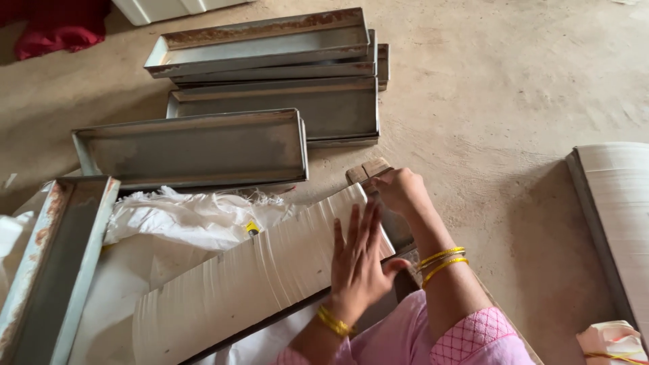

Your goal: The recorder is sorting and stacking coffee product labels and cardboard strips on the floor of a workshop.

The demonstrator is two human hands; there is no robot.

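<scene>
My left hand (358, 260) lies flat, fingers spread, on top of a long row of tightly packed white sheets (250, 277) that fills a narrow metal tray. The row runs from lower left to upper right. At its far end my right hand (400, 191) is closed around a small wooden block (368, 169) and holds it against the end of the row. Both wrists carry yellow bangles, and pink sleeves show at the bottom.
Several empty long metal trays (196, 145) lie stacked and spread on the sandy floor ahead, another (51, 263) at the left. A white woven sack (189, 220) lies under the row. At the right edge stands another tray filled with white sheets (618, 216).
</scene>
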